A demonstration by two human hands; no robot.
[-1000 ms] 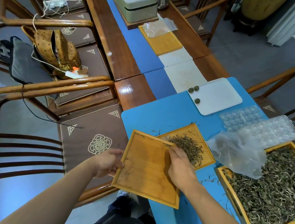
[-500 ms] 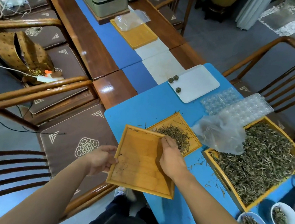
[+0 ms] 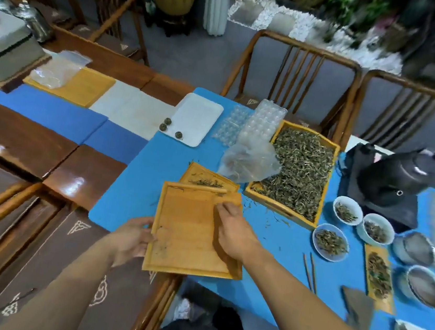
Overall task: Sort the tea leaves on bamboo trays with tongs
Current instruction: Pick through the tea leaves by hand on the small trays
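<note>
Tray near-empty at frame centre, tipped over small tray so leftover tea leaves land there. Left hand grips its left edge; right hand pinches the far right rim. Tongs idle on counter, lower right.

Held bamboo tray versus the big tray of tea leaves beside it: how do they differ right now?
The held bamboo tray is nearly bare, with a few stray leaves; the big tray is heaped with tea. The held tray is gripped by the left hand with the right hand on it; the big tray lies untouched on the blue mat. Both are rectangular, rimmed bamboo.
</note>
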